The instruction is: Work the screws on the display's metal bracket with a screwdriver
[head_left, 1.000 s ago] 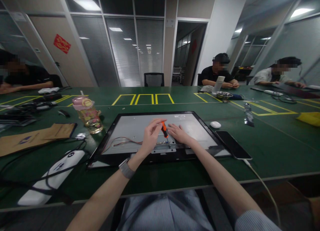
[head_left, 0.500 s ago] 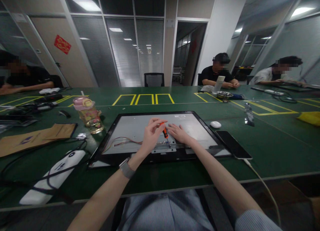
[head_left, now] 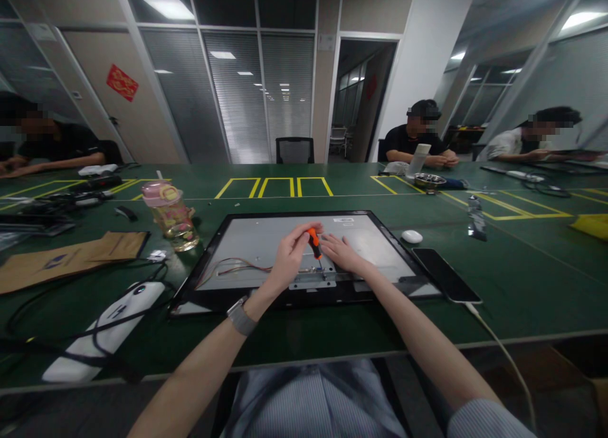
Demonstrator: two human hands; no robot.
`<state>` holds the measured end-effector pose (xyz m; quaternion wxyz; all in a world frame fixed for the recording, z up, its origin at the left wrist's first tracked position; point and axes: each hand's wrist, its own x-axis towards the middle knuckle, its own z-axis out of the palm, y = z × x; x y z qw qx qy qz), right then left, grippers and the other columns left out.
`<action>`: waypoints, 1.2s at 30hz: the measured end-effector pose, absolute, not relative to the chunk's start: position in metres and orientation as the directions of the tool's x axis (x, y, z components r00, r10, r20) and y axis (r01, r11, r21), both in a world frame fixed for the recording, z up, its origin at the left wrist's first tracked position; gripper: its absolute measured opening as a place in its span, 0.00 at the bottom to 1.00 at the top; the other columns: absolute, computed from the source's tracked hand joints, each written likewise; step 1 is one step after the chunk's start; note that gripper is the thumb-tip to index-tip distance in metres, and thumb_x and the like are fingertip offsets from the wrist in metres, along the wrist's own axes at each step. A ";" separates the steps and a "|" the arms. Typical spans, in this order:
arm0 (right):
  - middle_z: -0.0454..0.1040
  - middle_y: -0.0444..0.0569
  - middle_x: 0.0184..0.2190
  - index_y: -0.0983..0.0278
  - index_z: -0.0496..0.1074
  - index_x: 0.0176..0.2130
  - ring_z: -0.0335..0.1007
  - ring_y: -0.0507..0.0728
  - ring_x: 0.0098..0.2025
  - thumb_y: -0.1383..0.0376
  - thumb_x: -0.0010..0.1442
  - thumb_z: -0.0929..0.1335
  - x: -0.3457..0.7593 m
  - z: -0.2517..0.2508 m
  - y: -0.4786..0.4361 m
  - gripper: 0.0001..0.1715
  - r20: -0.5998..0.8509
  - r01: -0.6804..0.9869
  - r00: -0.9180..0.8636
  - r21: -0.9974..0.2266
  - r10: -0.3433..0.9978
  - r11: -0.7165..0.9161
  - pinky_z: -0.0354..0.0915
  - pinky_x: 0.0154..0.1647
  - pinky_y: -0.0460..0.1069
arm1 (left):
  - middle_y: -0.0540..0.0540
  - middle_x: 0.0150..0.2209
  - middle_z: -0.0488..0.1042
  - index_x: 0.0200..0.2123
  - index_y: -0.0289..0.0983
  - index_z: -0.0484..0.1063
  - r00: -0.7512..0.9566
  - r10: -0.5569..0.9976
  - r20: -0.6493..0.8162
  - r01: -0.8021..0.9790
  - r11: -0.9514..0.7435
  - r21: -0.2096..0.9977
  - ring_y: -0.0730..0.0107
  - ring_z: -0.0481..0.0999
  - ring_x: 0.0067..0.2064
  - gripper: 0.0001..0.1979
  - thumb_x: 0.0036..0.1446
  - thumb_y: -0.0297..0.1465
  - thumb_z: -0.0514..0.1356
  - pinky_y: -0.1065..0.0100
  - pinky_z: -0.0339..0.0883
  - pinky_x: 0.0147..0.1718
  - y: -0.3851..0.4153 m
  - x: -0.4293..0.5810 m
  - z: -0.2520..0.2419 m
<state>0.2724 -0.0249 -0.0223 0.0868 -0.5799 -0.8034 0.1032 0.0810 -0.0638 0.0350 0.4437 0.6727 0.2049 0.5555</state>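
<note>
A flat display panel (head_left: pixel 237 237) with a grey metal back and black border lies on the green table in front of me. My left hand (head_left: pixel 291 253) is closed on an orange and black screwdriver (head_left: pixel 314 242), whose shaft points down at a metal bracket (head_left: pixel 311 284) along the panel's near side. Whether the tip sits in a screw is too small to tell. Flat on the panel, just right of the screwdriver, rests my right hand (head_left: pixel 342 253) with its fingers outstretched. Thin coloured wires (head_left: pixel 242 265) run across the panel's left part to the bracket.
Left of the panel stand a pink-lidded bottle (head_left: pixel 168 213), a brown paper envelope (head_left: pixel 71 261) and a white device (head_left: pixel 107 330) wrapped in black cable. To the right lie a white case (head_left: pixel 411 236) and a phone (head_left: pixel 446 275) with a cable. Other people sit across the table.
My left hand's fingers have shifted on the screwdriver handle, closing around its top. My right hand stays flat on the panel. The view has moved slightly.
</note>
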 end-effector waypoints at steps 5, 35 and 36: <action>0.50 0.53 0.67 0.58 0.56 0.63 0.40 0.65 0.69 0.57 0.69 0.51 0.273 -0.023 -0.026 0.27 0.032 0.909 -0.305 -0.290 0.952 0.301 0.39 0.63 0.69 | 0.45 0.40 0.72 0.41 0.38 0.75 0.090 0.801 0.592 -0.109 -0.583 0.805 0.70 0.74 0.40 0.10 0.55 0.33 0.62 0.70 0.69 0.40 -0.063 0.083 0.031; 0.48 0.52 0.68 0.58 0.55 0.64 0.39 0.64 0.69 0.56 0.69 0.50 0.273 -0.022 -0.026 0.28 0.016 0.913 -0.308 -0.276 0.951 0.300 0.39 0.63 0.69 | 0.43 0.45 0.74 0.50 0.39 0.72 0.110 0.778 0.618 -0.095 -0.611 0.786 0.67 0.74 0.46 0.15 0.62 0.34 0.54 0.63 0.66 0.49 -0.067 0.086 0.026; 0.48 0.52 0.68 0.57 0.55 0.64 0.39 0.64 0.69 0.57 0.69 0.50 0.273 -0.022 -0.026 0.28 0.016 0.915 -0.307 -0.271 0.952 0.299 0.39 0.63 0.69 | 0.43 0.43 0.74 0.47 0.39 0.73 0.097 0.776 0.624 -0.089 -0.617 0.782 0.67 0.74 0.44 0.13 0.61 0.34 0.56 0.65 0.67 0.47 -0.067 0.086 0.026</action>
